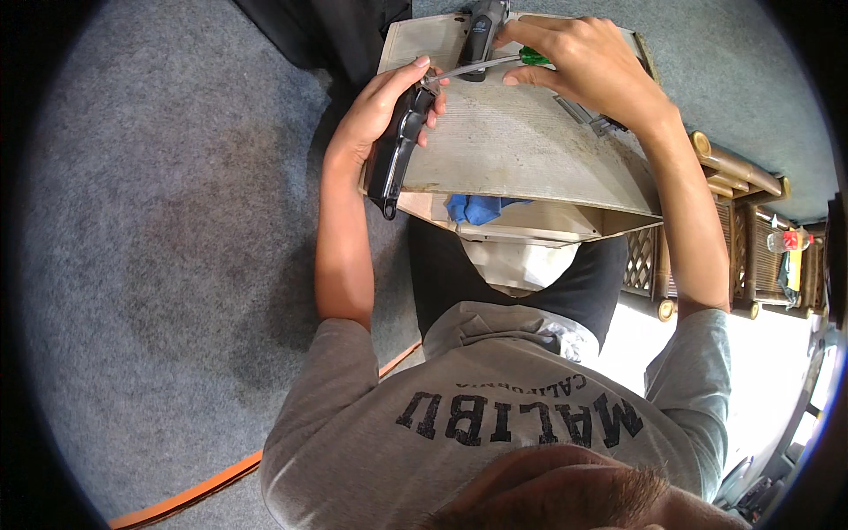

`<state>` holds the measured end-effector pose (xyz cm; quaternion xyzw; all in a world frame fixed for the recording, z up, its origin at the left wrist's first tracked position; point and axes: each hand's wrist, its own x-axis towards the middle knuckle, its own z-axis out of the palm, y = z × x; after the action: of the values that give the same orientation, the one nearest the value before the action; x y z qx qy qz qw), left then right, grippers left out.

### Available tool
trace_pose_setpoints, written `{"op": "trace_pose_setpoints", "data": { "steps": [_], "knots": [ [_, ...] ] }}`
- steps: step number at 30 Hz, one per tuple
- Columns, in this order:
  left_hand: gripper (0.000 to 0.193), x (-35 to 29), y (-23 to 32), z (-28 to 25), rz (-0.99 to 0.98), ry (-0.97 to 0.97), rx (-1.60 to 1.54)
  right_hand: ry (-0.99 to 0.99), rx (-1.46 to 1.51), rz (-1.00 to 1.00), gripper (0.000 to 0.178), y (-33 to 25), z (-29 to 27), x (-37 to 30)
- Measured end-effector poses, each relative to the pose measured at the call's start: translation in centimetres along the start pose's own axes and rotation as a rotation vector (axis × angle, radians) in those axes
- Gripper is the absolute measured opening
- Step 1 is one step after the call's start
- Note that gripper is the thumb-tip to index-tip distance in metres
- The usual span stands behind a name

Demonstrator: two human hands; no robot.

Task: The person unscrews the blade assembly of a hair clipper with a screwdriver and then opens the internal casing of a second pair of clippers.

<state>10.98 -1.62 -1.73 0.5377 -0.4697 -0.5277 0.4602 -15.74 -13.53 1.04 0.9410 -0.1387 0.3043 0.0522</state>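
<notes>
My left hand (378,108) is wrapped round a black hair clipper (399,150), its blade end up by my thumb and its hanging loop toward me. A screwdriver (533,56) with a green handle is gripped in my right hand (590,64). Its metal shaft reaches left, and the tip meets the blade end of the clipper or sits very close to it. Between my hands a second, dark grey clipper (481,37) lies on the wooden table (512,155). Some narrow metal pieces (579,113), partly covered by my right hand, are on the tabletop too.
Below the tabletop, a blue cloth (477,208) lies in the open shelf. Bamboo furniture (738,168) stands to the right, with a bottle (789,241) on it. Dark fabric (322,31) hangs at the far left of the table. Grey carpet (159,221) covers the floor.
</notes>
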Motion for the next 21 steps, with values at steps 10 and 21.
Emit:
{"op": "trace_pose_setpoints", "data": {
  "steps": [10,21],
  "knots": [
    [0.049,-0.2,-0.1,0.0,0.012,0.010,-0.001,0.054,-0.013,-0.035,0.036,-0.1,0.3,0.2],
    [0.050,0.0,0.0,0.1,-0.003,0.012,-0.028,0.002,0.058,0.059,0.048,-0.7,0.2,-0.1]
  ]
}}
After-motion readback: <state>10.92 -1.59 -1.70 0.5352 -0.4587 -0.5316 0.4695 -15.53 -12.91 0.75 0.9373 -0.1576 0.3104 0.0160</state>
